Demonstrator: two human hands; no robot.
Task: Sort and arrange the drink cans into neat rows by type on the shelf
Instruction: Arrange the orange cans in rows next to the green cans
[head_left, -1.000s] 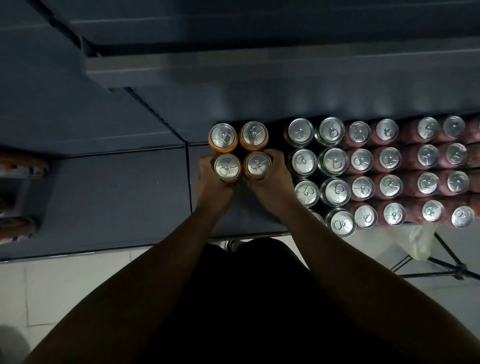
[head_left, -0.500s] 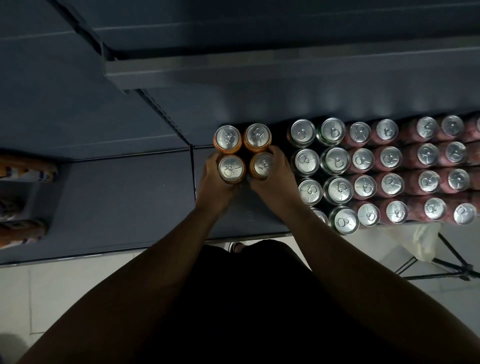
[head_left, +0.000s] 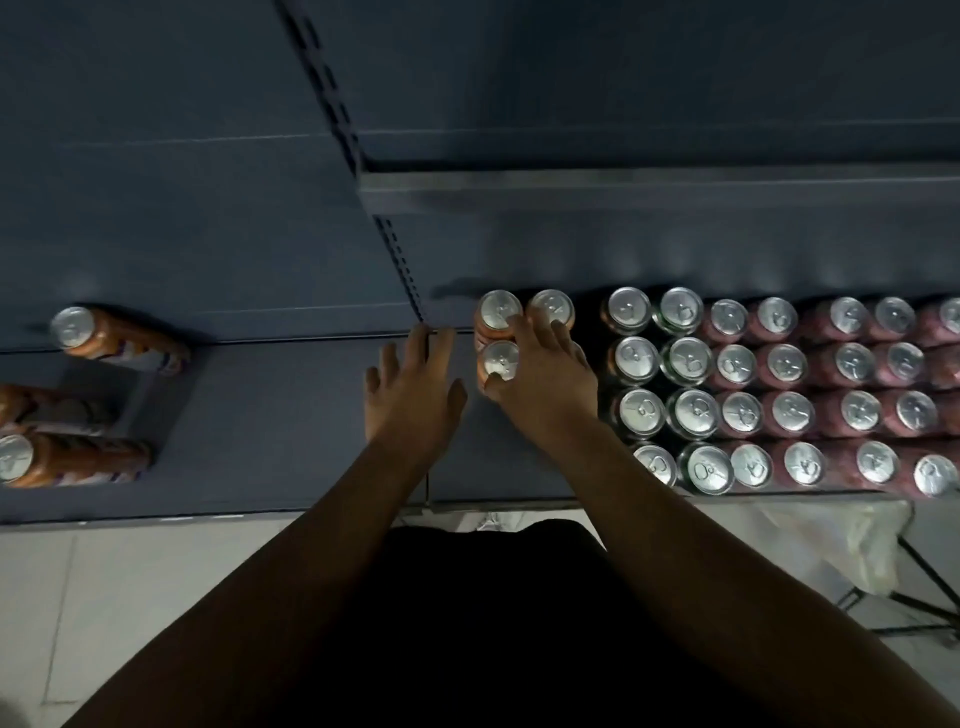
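Hands first: my left hand (head_left: 415, 387) is spread flat over the bare shelf (head_left: 260, 415), fingers wide, holding nothing. My right hand (head_left: 543, 387), just at its 3 o'clock, lies across the block of orange cans (head_left: 500, 310), fingers stretched over the tops and thumb against the near-left can. At 3 o'clock of that block stand rows of green cans (head_left: 685, 358), then pink cans (head_left: 787, 364). Well apart at 9 o'clock sit loose orange cans (head_left: 119, 340).

On the shelf (head_left: 260, 415), a small cluster of cans (head_left: 500, 309) stands left of packed rows of cans (head_left: 748, 410). Loose cans (head_left: 72, 327) sit far left, the left hand (head_left: 410, 400) in between, and the right hand (head_left: 545, 384) rests on the cluster.
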